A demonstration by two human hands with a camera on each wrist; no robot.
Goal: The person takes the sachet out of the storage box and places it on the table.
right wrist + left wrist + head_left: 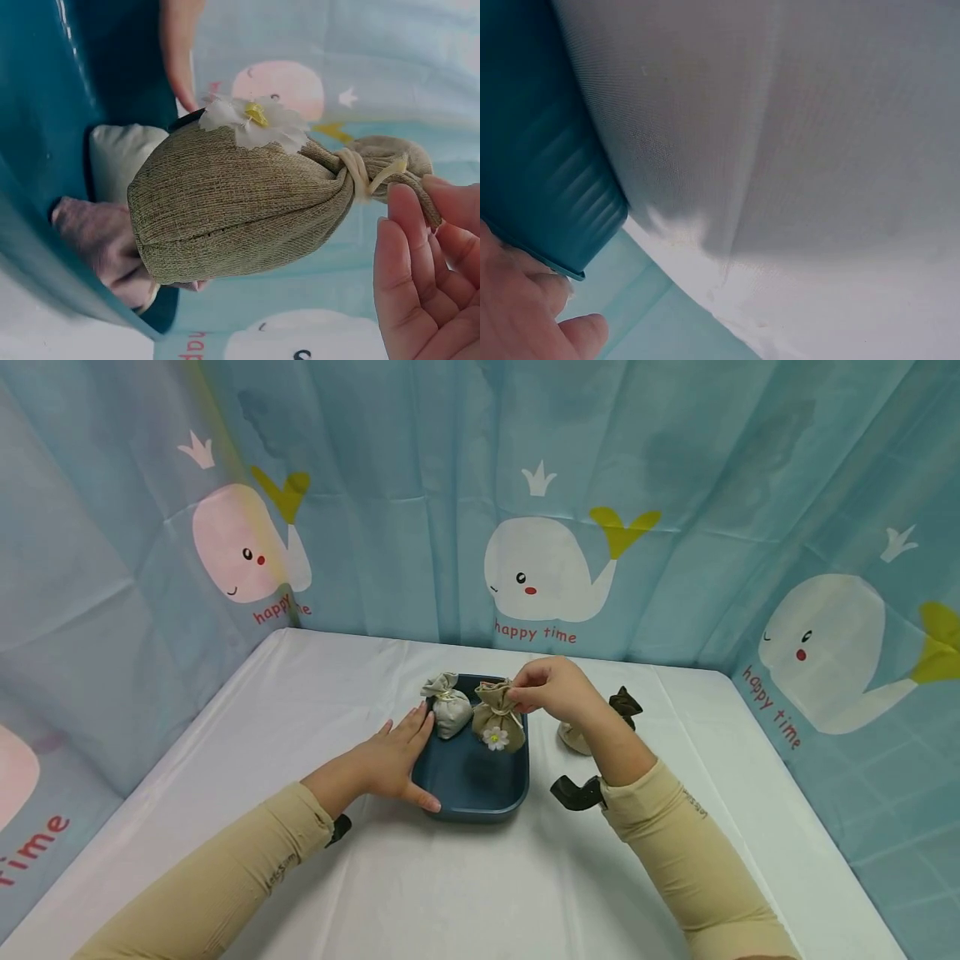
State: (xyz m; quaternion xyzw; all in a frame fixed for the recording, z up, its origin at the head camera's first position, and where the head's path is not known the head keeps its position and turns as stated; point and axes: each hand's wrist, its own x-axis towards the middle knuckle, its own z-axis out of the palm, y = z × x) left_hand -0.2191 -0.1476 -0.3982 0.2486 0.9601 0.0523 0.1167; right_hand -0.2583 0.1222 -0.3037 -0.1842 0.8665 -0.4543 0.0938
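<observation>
My right hand [553, 692] pinches the gathered top of an olive-tan cloth pouch [499, 718] with a white flower, held over the right side of a dark blue tray [468, 783]. In the right wrist view the thumb and fingers of the right hand [427, 262] grip the neck of the pouch [240, 202] beyond its tie. A pale grey pouch [452, 713] is at the tray's left side. With fingers stretched out, my left hand [390, 758] touches the tray's left edge. The left wrist view shows that hand [525, 307] at the rim of the tray [555, 150].
On the white table [420, 893], right of the tray, a beige pouch [574, 738] and a dark brown pouch [626, 703] are partly hidden by the right arm. In the right wrist view a pinkish pouch [105, 244] lies in the tray. A blue whale-print curtain [390, 568] hangs behind.
</observation>
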